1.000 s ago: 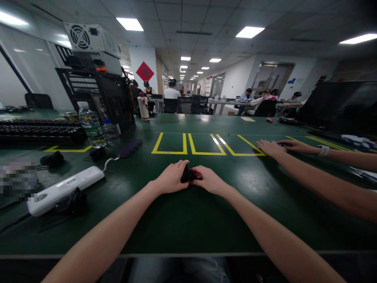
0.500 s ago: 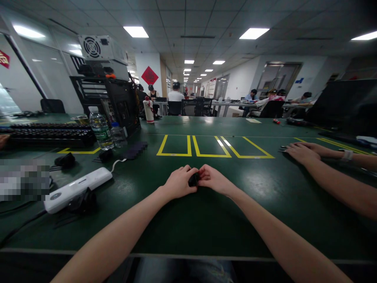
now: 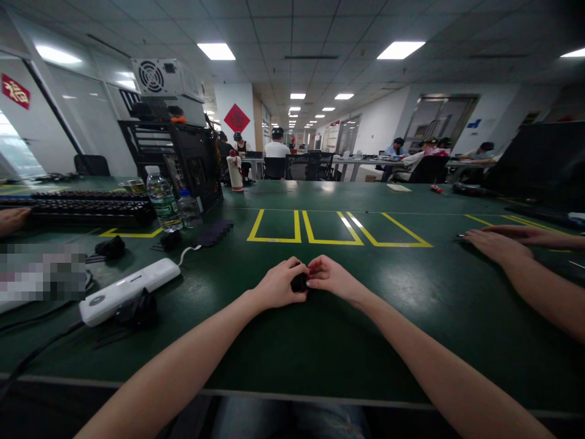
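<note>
Bottles (image 3: pixel 164 201) stand beyond the power strip (image 3: pixel 129 288), contents unclear; right of it, left hand (image 3: pixel 280 282) grips a half-hidden black object (image 3: pixel 299 283), right hand (image 3: pixel 334 279) touching its edge, grip unclear.

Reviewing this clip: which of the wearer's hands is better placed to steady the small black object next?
Probably the left: the left hand grips the small black object between thumb and fingers, while the right hand has only fingertips at its edge.

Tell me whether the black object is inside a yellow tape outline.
No, the left hand holds the black object short of the yellow tape outlines.
</note>
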Demonstrator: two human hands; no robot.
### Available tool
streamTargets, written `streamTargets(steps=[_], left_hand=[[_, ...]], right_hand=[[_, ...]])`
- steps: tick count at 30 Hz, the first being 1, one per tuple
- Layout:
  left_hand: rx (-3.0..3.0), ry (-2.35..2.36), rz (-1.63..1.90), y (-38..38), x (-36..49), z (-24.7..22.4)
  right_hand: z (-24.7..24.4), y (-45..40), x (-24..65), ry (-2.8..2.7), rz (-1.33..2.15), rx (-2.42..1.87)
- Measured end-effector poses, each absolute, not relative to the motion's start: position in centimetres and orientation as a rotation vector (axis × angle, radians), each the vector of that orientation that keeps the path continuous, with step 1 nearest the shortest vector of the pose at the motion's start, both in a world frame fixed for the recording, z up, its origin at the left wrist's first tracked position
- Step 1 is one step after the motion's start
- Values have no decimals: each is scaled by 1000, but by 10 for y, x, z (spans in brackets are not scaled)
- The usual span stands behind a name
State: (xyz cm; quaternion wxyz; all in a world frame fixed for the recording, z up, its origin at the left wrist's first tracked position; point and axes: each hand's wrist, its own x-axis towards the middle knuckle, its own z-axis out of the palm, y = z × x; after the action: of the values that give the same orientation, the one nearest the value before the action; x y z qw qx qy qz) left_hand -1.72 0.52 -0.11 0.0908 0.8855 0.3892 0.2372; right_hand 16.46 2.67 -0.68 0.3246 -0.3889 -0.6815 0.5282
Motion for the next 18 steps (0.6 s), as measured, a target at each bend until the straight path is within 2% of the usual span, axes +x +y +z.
streamTargets(steps=[6, 11, 18], left_hand=[[2628, 1149, 754, 2, -16, -1], [2589, 1258, 829, 3, -36, 21], [2504, 1794, 948, 25, -174, 64]], right_hand=[[-2, 23, 162, -1801, 1382, -987], [0, 22, 165, -1820, 1364, -1067], [-1, 25, 168, -1853, 1364, -1131]])
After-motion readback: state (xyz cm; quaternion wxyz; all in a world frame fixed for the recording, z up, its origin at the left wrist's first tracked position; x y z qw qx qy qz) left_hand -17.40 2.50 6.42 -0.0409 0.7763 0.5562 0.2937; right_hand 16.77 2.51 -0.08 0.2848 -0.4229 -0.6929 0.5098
